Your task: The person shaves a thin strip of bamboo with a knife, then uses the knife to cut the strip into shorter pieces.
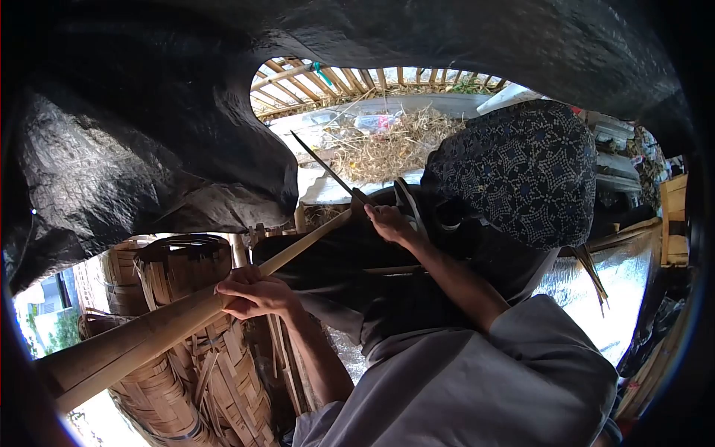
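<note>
A long bamboo pole [149, 331] runs from the lower left edge up toward the middle, and its thinner end lies over my dark-trousered lap. My left hand [257, 292] is wrapped round the pole near its middle. In my right hand [389, 222] is the handle of a knife [322, 162], whose long dark blade points up and to the left. The blade is apart from the pole along most of its length; whether it touches near the pole's thin end, I cannot tell.
Woven bamboo baskets [186, 276] stand at the left. Black sheeting [149, 134] hangs overhead and at the left. Beyond my knees lies a heap of dry shavings [398, 145] before a slatted bamboo fence [350, 80]. A dark patterned cloth [518, 175] is at the right.
</note>
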A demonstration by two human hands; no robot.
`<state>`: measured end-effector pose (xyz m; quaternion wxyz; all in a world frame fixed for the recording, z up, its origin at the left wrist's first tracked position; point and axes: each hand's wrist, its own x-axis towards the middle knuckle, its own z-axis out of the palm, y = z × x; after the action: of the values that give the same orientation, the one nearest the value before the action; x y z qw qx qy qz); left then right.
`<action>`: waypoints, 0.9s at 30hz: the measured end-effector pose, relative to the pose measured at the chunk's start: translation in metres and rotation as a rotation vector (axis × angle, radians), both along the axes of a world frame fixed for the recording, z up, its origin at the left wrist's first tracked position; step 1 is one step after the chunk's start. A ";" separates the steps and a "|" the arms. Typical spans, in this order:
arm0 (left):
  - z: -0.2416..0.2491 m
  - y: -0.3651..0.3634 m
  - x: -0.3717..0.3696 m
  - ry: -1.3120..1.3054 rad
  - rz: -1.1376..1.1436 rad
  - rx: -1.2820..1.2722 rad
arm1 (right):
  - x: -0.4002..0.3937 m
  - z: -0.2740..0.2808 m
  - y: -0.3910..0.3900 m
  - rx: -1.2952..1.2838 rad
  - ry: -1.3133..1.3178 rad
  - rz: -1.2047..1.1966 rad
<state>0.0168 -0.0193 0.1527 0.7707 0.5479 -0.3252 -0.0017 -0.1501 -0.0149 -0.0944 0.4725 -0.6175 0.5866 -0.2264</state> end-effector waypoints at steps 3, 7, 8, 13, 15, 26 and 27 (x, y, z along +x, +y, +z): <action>-0.001 0.001 0.001 0.004 -0.006 -0.017 | -0.004 -0.008 0.018 0.095 0.089 -0.013; 0.002 0.000 0.002 0.013 -0.032 -0.031 | -0.020 -0.009 0.031 0.450 0.214 -0.052; 0.002 0.000 0.002 0.012 -0.054 -0.024 | -0.019 -0.012 0.028 0.443 0.215 -0.052; 0.001 0.002 0.001 0.071 -0.171 -0.086 | -0.020 -0.002 0.025 0.374 0.304 -0.082; 0.001 0.003 0.001 0.083 -0.250 -0.104 | -0.030 0.015 0.015 0.471 0.175 -0.110; 0.005 -0.002 0.001 0.091 -0.580 -0.079 | -0.052 0.044 -0.010 0.437 -0.254 -0.475; 0.009 -0.004 -0.004 0.092 -0.581 -0.078 | -0.053 0.045 -0.010 0.434 -0.271 -0.486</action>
<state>0.0131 -0.0228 0.1620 0.7725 0.4012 -0.4328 -0.2344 -0.2030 -0.0250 -0.0491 0.5985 -0.3094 0.6830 -0.2821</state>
